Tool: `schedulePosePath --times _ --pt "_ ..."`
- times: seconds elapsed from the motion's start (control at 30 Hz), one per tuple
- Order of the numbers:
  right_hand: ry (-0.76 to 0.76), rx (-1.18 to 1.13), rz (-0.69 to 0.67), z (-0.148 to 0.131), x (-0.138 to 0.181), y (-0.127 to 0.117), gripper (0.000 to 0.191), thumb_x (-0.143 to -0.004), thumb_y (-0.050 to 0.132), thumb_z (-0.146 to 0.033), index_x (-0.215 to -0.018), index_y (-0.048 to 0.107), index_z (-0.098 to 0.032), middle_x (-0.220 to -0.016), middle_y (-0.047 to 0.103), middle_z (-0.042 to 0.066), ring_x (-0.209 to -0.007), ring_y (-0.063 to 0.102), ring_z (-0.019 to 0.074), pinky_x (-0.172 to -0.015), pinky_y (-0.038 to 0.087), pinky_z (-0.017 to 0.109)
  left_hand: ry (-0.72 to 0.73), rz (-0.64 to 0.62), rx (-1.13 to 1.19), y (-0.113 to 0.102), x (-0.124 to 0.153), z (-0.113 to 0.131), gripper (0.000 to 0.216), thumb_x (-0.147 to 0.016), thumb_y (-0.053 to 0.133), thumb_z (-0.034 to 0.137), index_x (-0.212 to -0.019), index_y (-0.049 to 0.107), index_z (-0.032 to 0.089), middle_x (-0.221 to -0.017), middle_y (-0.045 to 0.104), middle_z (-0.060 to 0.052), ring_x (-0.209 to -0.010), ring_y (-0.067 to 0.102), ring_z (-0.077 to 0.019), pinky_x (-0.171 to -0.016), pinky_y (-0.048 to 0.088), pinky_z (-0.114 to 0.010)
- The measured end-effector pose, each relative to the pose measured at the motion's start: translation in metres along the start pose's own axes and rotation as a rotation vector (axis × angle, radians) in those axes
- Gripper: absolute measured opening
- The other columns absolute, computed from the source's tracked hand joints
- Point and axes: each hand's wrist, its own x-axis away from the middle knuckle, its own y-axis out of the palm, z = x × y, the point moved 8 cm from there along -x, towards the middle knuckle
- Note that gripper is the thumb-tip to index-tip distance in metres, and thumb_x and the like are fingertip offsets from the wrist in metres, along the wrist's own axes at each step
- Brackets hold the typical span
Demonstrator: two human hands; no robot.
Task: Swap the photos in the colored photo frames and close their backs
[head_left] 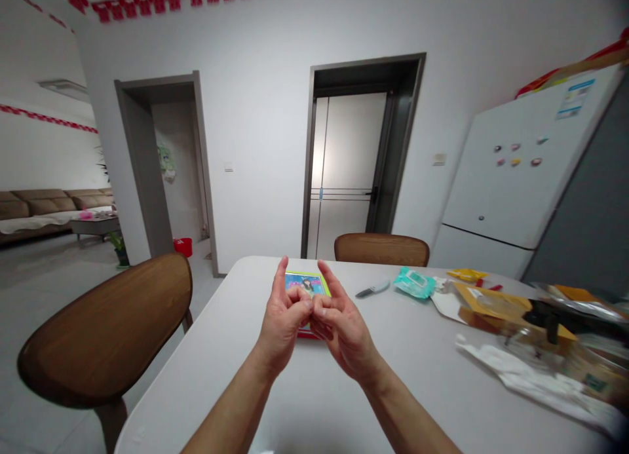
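Observation:
My left hand (282,320) and my right hand (339,323) are raised together over the white table (275,401), knuckles touching. On each hand the fingers are curled in and the thumb sticks up. Whether anything small sits between the fingers is hidden. Just behind the hands a colourful green-edged box (308,285) with a cartoon picture lies flat on the table, partly covered by them.
A small knife (372,289) and a teal wipes pack (415,282) lie further back. Yellow packets and plastic bags (531,329) crowd the right side. Wooden chairs stand at the left (105,329) and far end (382,249). A white fridge (525,172) stands at right.

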Motion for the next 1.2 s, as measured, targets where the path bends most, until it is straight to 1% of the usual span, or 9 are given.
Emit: schedulePosePath --times 0.1,0.2,0.3,0.47,0.53,0.67,0.87,1.0,1.2 --pt "0.109 -0.056 0.163 0.016 -0.002 -0.020 0.024 -0.068 0.056 -0.037 -0.082 0.060 -0.018 -0.046 0.042 -0.007 -0.039 0.032 0.0045 -0.039 0.022 0.018 -0.152 0.088 -0.010 -0.016 -0.003 -0.016 0.036 -0.062 0.064 0.042 -0.086 0.056 0.016 -0.048 0.046 0.008 -0.039 0.037 -0.0029 -0.040 0.025 -0.015" --pt "0.229 -0.057 0.268 0.024 -0.005 -0.029 0.049 -0.069 0.045 -0.057 -0.043 0.044 -0.016 -0.037 0.038 -0.005 -0.031 0.028 0.0038 -0.034 0.018 0.018 -0.285 0.062 -0.045 -0.017 -0.007 -0.023 0.058 -0.069 0.035 0.067 -0.045 0.046 0.015 -0.032 0.036 0.005 -0.028 0.027 -0.0029 -0.032 0.015 -0.016" --pt "0.286 -0.013 0.212 0.024 -0.008 -0.022 0.057 -0.067 0.040 -0.065 -0.037 0.033 -0.017 -0.029 0.026 -0.008 -0.026 0.018 0.0028 -0.031 0.011 0.018 -0.369 0.013 -0.080 -0.010 -0.008 -0.025 0.067 -0.071 0.017 0.070 -0.038 0.040 0.016 -0.026 0.032 0.004 -0.023 0.021 -0.0031 -0.031 0.011 -0.018" --pt "0.320 0.125 0.180 0.033 -0.010 -0.020 0.059 -0.064 0.034 -0.072 -0.039 0.027 -0.019 -0.030 0.024 -0.009 -0.027 0.016 0.0029 -0.031 0.013 0.018 -0.409 0.040 -0.160 -0.010 -0.006 -0.033 0.068 -0.069 0.014 0.073 -0.038 0.038 0.017 -0.027 0.032 0.005 -0.023 0.021 -0.0029 -0.032 0.011 -0.018" --pt "0.301 0.375 0.231 0.037 -0.013 -0.035 0.058 -0.065 0.027 -0.072 -0.041 0.027 -0.020 -0.032 0.024 -0.009 -0.028 0.017 0.0041 -0.031 0.017 0.019 -0.416 0.073 -0.219 -0.018 -0.006 -0.040 0.067 -0.068 0.016 0.073 -0.038 0.038 0.017 -0.028 0.032 0.006 -0.024 0.022 -0.0030 -0.033 0.013 -0.018" --pt "0.219 0.915 0.459 0.035 -0.019 -0.093 0.053 -0.066 0.032 -0.068 -0.045 0.039 -0.021 -0.040 0.043 -0.003 -0.038 0.039 0.0096 -0.041 0.030 0.023 -0.395 0.212 -0.399 -0.059 -0.008 -0.058 0.066 -0.069 0.018 0.072 -0.043 0.042 0.016 -0.032 0.037 0.006 -0.027 0.028 -0.0039 -0.034 0.016 -0.018" --pt "0.345 1.168 0.663 0.052 -0.013 -0.181 0.040 -0.061 0.056 -0.054 -0.071 0.058 -0.015 -0.080 0.061 0.012 -0.086 0.053 0.0255 -0.067 0.038 0.031 -0.328 0.391 -0.772 -0.126 -0.006 -0.081 0.044 -0.083 0.032 0.048 -0.073 0.055 0.012 -0.063 0.056 0.001 -0.050 0.052 -0.0091 -0.049 0.042 -0.024" --pt "0.470 1.158 0.625 0.073 -0.013 -0.198 0.028 -0.077 0.050 -0.039 -0.089 0.056 -0.014 -0.095 0.058 0.007 -0.086 0.054 0.0176 -0.076 0.042 0.035 -0.178 0.360 -0.952 -0.122 -0.013 -0.084 0.026 -0.082 0.047 0.029 -0.105 0.049 0.017 -0.109 0.051 -0.006 -0.092 0.053 -0.0182 -0.077 0.045 -0.039" --pt "0.404 0.963 0.686 0.059 -0.007 -0.182 0.026 -0.081 0.046 -0.030 -0.099 0.053 -0.014 -0.096 0.057 0.005 -0.079 0.056 0.0145 -0.066 0.047 0.030 -0.133 0.260 -0.958 -0.101 -0.013 -0.088 0.027 -0.079 0.052 0.027 -0.104 0.050 0.016 -0.116 0.048 -0.007 -0.106 0.045 -0.0229 -0.089 0.034 -0.047"
